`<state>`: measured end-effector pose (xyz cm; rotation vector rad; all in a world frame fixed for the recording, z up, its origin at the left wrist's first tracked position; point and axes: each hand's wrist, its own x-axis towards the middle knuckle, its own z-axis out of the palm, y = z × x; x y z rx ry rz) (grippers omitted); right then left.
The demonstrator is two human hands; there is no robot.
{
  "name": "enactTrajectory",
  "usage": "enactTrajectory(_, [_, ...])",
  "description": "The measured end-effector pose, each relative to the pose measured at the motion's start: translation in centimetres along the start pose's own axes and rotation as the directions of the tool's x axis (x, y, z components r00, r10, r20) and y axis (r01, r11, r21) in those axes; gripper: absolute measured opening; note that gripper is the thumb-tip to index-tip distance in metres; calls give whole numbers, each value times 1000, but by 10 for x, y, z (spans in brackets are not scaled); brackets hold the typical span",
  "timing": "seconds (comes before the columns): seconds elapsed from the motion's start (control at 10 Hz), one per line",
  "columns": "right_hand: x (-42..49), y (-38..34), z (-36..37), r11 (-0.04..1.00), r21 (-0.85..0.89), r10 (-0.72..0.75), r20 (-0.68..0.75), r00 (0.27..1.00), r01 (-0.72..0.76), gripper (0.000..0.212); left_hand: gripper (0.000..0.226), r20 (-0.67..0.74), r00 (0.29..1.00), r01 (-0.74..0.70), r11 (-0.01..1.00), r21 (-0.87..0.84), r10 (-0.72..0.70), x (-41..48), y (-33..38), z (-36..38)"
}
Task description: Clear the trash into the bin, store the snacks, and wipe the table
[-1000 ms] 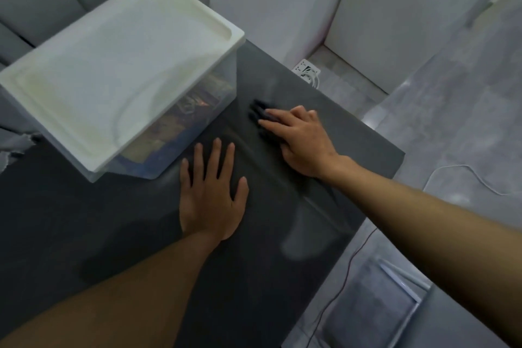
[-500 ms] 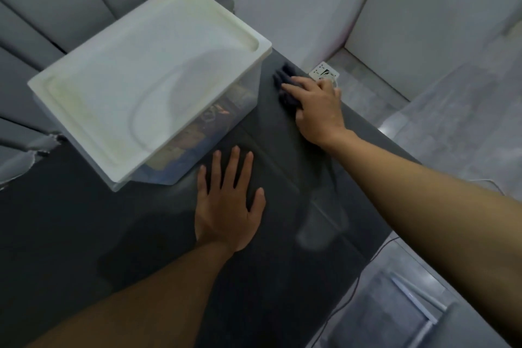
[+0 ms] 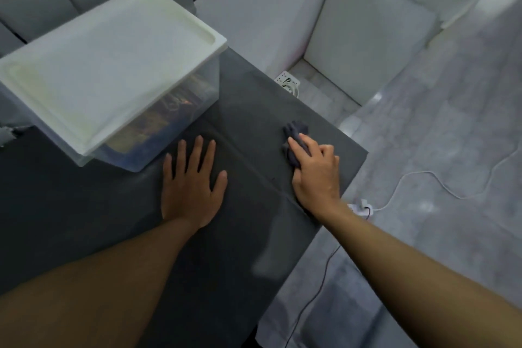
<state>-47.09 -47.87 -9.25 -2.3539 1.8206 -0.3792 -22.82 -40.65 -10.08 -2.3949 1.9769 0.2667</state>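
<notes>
Desk (image 3: 84,220) wipe looks underway. Box (image 3: 113,65) sits lidded, snacks (image 3: 169,110) stored inside. Just right of the box, left hand (image 3: 192,186) lies flat, fingers (image 3: 199,155) spread, probably bracing. Further right, right hand (image 3: 316,175) grips the cloth (image 3: 295,133), pressing down to scrub.

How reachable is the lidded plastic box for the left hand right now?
Probably yes: the left hand lies flat on the table just short of the box, nothing between them.

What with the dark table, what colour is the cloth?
Dark bluish-grey; the cloth shows best in the head view.
</notes>
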Motion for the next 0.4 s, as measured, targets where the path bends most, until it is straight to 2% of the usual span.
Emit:
enactTrajectory(0.1, [-18,-6,-10,1000,-23,2,113,994,0,53,69,92,996,-3,1000,-30,6,0,0,-9])
enactTrajectory(0.2, [-15,-11,-24,994,-106,28,291,956,3,59,71,220,975,-17,998,-53,28,1,-1,-25])
enactTrajectory(0.3, [-10,-25,-40,991,-132,79,378,923,-31,74,71,263,963,-30,995,-96,55,-6,1,-52])
enactTrajectory(0.4, [-12,-48,-55,996,-88,44,382,923,-11,74,68,212,968,-114,987,-116,136,-24,2,-73])
